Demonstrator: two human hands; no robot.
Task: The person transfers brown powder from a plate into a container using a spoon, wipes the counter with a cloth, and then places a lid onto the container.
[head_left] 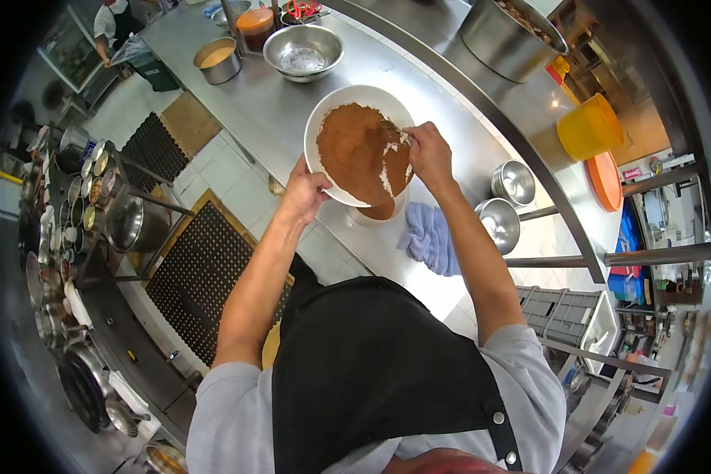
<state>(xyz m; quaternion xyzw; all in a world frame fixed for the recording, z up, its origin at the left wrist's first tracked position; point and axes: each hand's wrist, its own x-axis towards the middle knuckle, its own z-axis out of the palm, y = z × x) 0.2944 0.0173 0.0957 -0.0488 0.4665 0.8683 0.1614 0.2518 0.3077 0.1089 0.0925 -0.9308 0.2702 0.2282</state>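
A white bowl [315, 126] holds reddish-brown powder [351, 146] with streaks of white powder at its right side. It is tilted toward me above a smaller white container [362, 218], where more brown powder shows. My left hand [306, 189] is closed on the bowl's lower left rim, thumb on the inside. At the bowl's right edge, my right hand [431, 156] grips the handle of a metal utensil, probably a spoon [393, 129]; its working end is partly hidden in the powder. A crumpled blue towel [430, 238] lies on the steel table close to the container.
Beyond the white bowl stand a metal bowl [303, 52], a pot of orange liquid [217, 60] and an orange-lidded tub [257, 30]. Two steel bowls [498, 224] sit to the right, below a shelf with a yellow container [589, 126]. Another person [119, 25] stands far left.
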